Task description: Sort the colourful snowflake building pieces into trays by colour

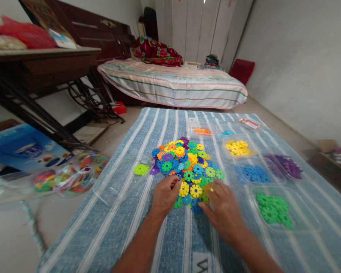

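A heap of mixed-colour plastic snowflake discs (187,163) lies on a blue-and-white striped cloth (147,231). My left hand (165,196) rests at the heap's near edge with its fingers curled, pinching at the discs by a yellow one (184,188). My right hand (223,210) lies at the heap's near right edge, fingers bent down onto the discs; what they hold, if anything, is hidden. A lone lime green disc (141,169) lies left of the heap.
Clear trays on the right hold sorted discs: green (273,213), blue (252,173), purple (288,166), yellow (238,148), orange (201,131). A clear bag of toys (71,178) and a blue box (22,149) lie left. A bed (173,83) stands behind, a dark table (39,64) at left.
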Demonstrator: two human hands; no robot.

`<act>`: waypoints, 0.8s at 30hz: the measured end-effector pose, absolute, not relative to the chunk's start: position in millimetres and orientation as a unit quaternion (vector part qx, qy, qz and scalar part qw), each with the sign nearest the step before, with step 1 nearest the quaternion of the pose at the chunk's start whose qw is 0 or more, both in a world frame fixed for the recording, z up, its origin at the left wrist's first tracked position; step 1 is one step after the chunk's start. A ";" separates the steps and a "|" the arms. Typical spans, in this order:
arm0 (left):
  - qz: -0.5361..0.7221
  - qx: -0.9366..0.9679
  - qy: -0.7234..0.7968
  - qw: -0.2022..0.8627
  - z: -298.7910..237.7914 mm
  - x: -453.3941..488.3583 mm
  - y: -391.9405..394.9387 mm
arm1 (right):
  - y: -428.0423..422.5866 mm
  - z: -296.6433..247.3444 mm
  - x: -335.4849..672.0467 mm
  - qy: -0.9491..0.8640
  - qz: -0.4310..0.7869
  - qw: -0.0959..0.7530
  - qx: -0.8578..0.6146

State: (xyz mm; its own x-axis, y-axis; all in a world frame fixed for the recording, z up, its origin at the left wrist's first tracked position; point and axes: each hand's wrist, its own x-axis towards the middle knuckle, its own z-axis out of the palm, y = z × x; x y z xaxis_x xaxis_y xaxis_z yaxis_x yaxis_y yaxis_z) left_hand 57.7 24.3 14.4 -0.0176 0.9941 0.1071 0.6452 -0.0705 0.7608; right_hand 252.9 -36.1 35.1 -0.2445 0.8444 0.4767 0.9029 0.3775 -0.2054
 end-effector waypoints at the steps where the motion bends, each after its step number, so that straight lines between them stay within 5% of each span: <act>1: 0.335 0.651 0.629 0.262 14.7 57.7 24.3 | -39.2 30.5 244.5 -0.789 -0.039 0.252 -0.559; 16: 0.345 0.650 0.626 0.256 17.4 59.2 23.8 | -45.4 22.3 241.4 -0.776 0.051 0.324 -0.538; 24: 0.357 0.647 0.622 0.259 13.2 59.0 23.0 | -3.8 70.2 333.0 -0.657 -0.208 0.369 -0.624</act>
